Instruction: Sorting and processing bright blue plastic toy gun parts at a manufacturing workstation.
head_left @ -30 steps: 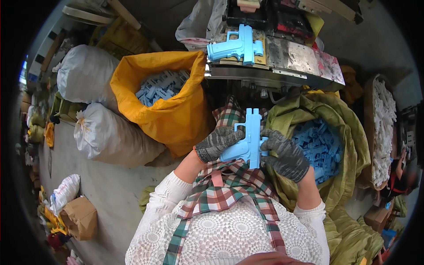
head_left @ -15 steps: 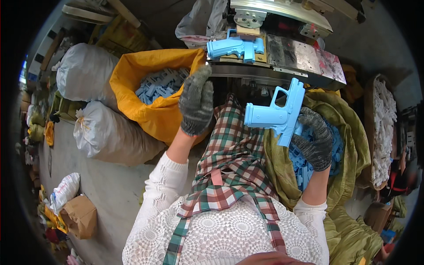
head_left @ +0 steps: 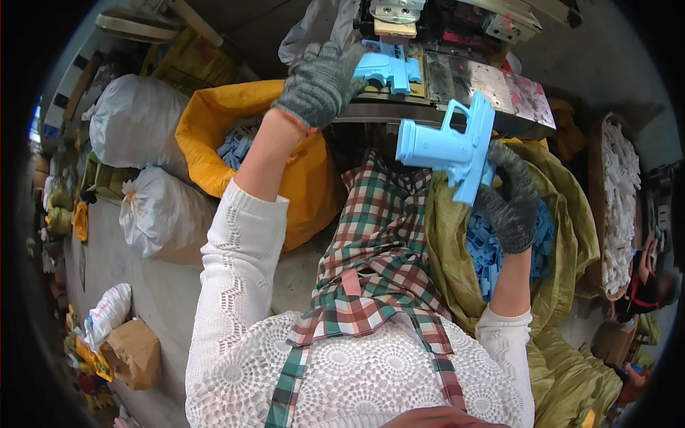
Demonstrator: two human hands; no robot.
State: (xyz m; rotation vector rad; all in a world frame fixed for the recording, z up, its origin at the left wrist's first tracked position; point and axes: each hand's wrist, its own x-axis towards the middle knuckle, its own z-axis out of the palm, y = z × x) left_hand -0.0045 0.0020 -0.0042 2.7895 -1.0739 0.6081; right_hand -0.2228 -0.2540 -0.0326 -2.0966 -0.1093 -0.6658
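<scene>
In my right hand, in a dark grey knit glove, is a light-blue toy pistol. Its grip points left and my fingers wrap round the slide side. A second blue toy pistol lies on a wooden fixture on the machine bed. My gloved left hand closes round the grip end of that pistol, with some fingertips hidden. Above this pistol is the machine's head with a pale block under it.
An orange sack of grey-blue parts stands left, a green sack of blue parts right. White sacks sit farther left. A long box of white pieces is at far right, a carton at lower left.
My left hand has moved up from beside the orange sack to the pistol on the fixture. The machine's head has risen off that pistol. My right hand has lifted its toy pistol slightly.
</scene>
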